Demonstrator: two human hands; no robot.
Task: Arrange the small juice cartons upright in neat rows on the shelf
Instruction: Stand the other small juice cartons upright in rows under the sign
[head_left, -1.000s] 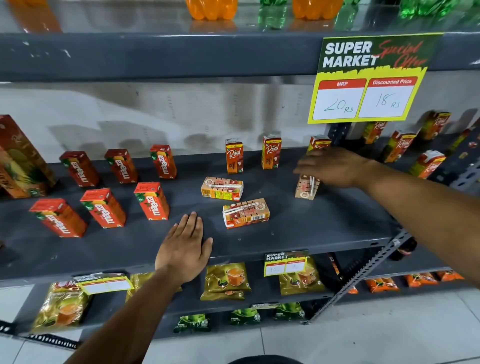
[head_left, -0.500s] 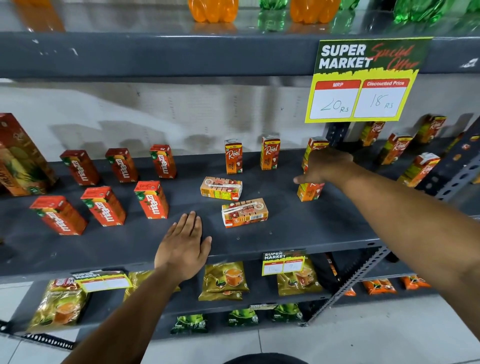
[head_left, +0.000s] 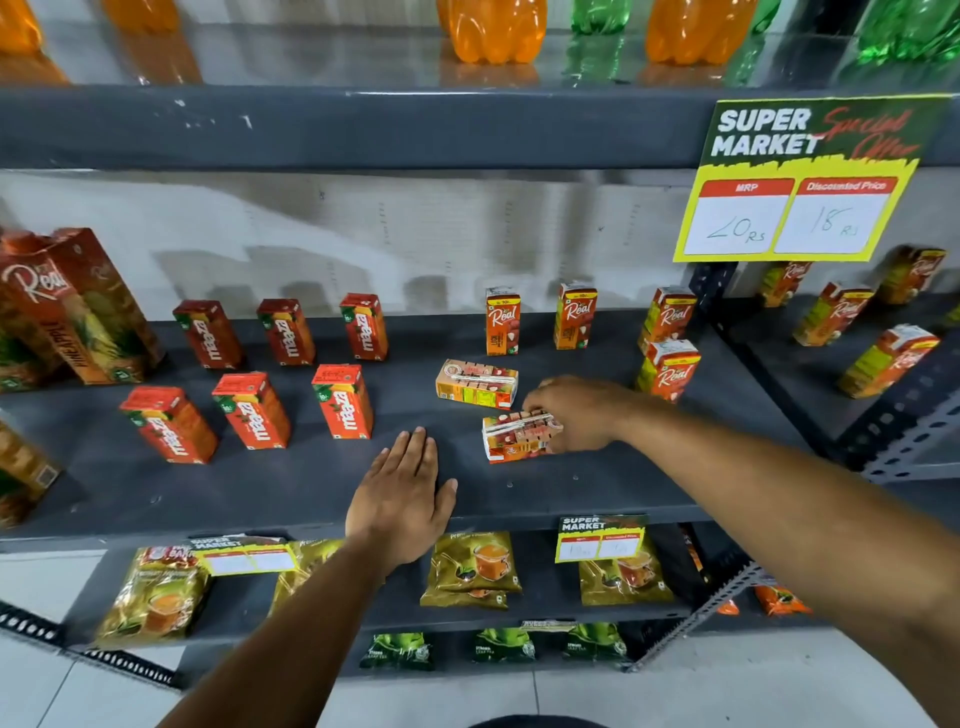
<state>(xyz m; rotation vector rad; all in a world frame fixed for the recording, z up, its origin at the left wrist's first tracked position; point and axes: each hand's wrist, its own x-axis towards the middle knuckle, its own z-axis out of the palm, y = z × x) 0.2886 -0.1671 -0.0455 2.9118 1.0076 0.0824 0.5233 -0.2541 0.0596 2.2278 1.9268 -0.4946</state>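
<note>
Fingers of the right hand (head_left: 582, 413) grip a toppled juice carton (head_left: 517, 436); left hand (head_left: 400, 501) rests flat, fingers spread, on the shelf (head_left: 291, 483).

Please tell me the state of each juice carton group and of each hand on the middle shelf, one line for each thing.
Six red Maaza cartons: upright, two rows.
Four small orange Real cartons: upright.
Farther lying orange Real carton: on its side, untouched.
Nearer lying orange Real carton: on its side, gripped.
Right hand: closed on the nearer lying carton.
Left hand: flat, open, on the grey shelf edge.
</note>
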